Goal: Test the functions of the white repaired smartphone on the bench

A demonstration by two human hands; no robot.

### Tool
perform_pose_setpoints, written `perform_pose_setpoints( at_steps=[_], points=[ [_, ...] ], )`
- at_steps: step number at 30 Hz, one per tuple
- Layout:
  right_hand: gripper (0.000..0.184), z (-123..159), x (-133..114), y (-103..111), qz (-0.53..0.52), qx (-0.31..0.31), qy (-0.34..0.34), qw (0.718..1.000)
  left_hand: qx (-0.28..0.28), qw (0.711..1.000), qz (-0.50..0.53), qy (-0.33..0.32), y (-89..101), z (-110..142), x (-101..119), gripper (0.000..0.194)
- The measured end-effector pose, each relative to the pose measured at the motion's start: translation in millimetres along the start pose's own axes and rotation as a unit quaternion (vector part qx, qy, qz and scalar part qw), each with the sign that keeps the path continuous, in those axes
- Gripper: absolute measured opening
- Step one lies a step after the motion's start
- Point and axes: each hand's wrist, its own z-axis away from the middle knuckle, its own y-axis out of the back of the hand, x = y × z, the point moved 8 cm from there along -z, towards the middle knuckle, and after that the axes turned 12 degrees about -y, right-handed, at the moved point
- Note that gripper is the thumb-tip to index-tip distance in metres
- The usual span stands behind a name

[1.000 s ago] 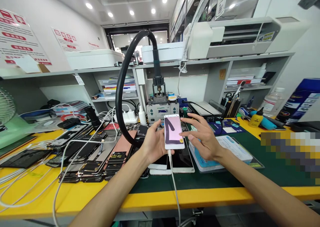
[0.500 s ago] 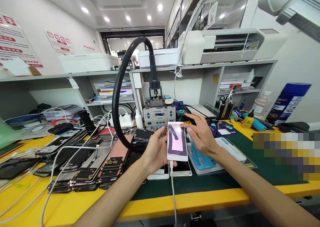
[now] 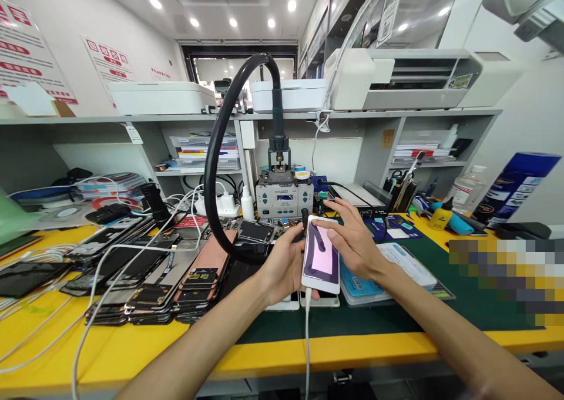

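Two hands at work in the head view, and all eyes go to the white phone (image 3: 322, 265), up off the surface (image 3: 361, 348), tilted, its lit screen pink with thick dark marks. The left hand (image 3: 282, 271) has it, wrapped on from below and from the left side, thumb up by the edge. Over on the other side the right hand (image 3: 356, 247) grips nothing: its fingers are apart, spread above the upper part of the glass, with one fingertip at the top; touching or just over it, I cannot tell.

How will it handle? Light, I'd say, thin and stiff, easy on one palm, but the smooth face and rounded edges look slippery, and the glass won't forgive a drop or a hard squeeze. The long side edges look the place to hold, palm under the back, screen left free. And watch the bottom end! A white cable (image 3: 307, 335) is plugged in there and hangs down over the front of the surface, so its weight may tug; the plug looks the weak spot for any bending.

Just beneath, a pale handset (image 3: 329, 302) lies on the green mat (image 3: 480, 315), and a blue box (image 3: 358, 287) sits below the right hand.
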Motion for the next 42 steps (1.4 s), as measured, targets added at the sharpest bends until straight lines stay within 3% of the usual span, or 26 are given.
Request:
perform_pose_setpoints(
  at_steps=[7,14,21,42],
  points=[
    [0.036,4.8,-7.4,-0.8,-0.032,0.0,0.035,0.999,0.021,0.999,0.007,-0.024,6.6,-0.7,8.9,0.062],
    [0.033,14.5,-33.4,-6.3,-0.077,-0.035,0.087,0.993,0.033,0.998,0.032,-0.041,16.1,-2.9,16.7,0.055],
    [0.032,16.5,-41.3,-6.2,-0.087,-0.042,0.112,0.989,0.044,0.998,0.027,-0.041,14.8,-1.5,17.2,0.053],
    [0.03,17.0,-36.2,15.9,-0.139,0.075,0.139,0.978,0.044,0.997,0.037,-0.05,12.3,2.3,24.4,0.057]
  ],
)
